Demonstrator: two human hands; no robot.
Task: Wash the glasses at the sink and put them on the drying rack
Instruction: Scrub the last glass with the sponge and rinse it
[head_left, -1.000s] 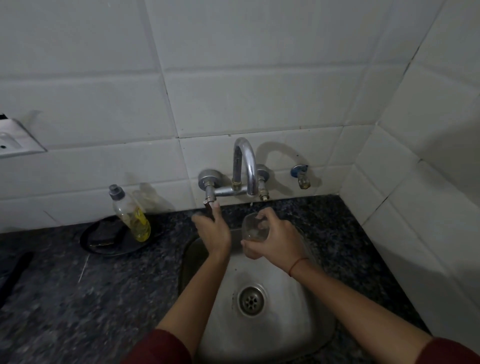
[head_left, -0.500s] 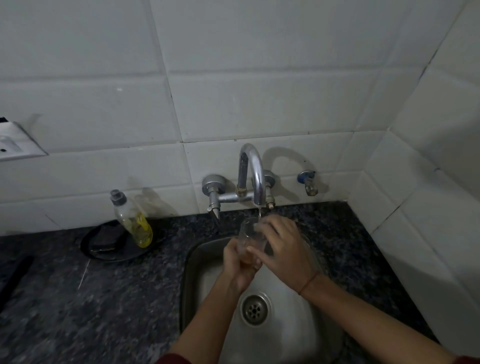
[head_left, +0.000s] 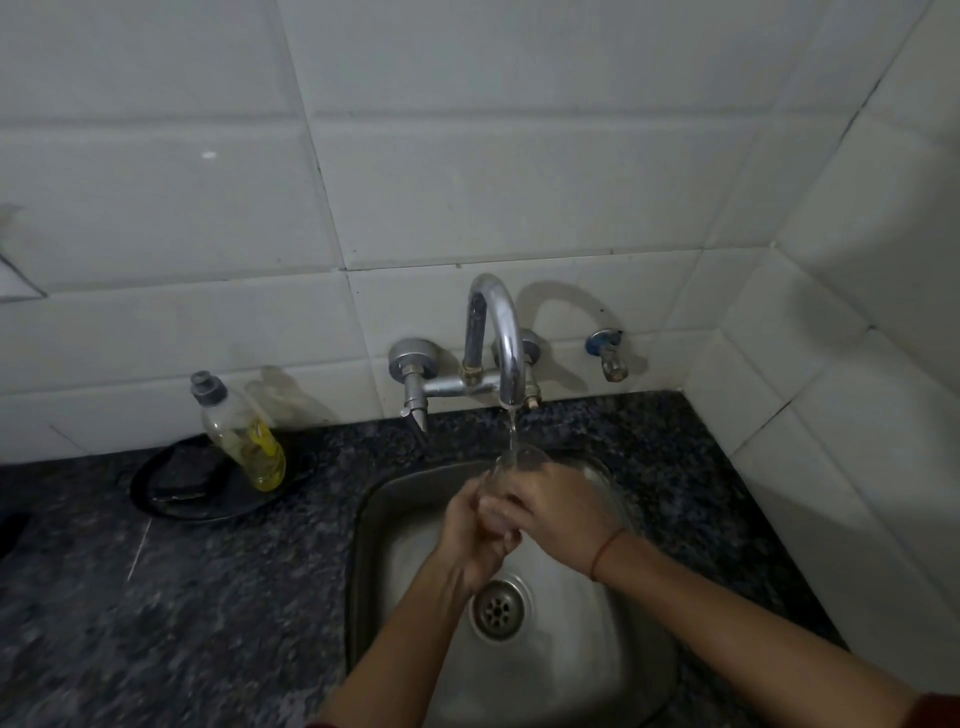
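Glass, clear, one piece: the glass (head_left: 521, 458) is held over the sink (head_left: 366, 525), its rim just under the tap (head_left: 501, 332). The left hand (head_left: 470, 532) is wrapped round its lower part from below, and the right hand (head_left: 558, 506) is closed over its side, fingers overlapping the left. Only the rim is seen; the body is hidden by the hands.

Change noted: a second ago the left hand was up at the tap handle (head_left: 415, 410) and the glass was carried by the right hand alone, with barely a drip from the spout. The handle has since been released, the left hand has been brought onto the glass, and a steady stream of water (head_left: 511, 434) is now falling into the mouth.

Reading: the tap has been opened and rinsing has begun; washing of this glass is judged early. A soap bottle (head_left: 244, 434) stands untouched on the counter (head_left: 156, 613), well left of the sink. No drying rack is in view, so placement is not yet possible to judge
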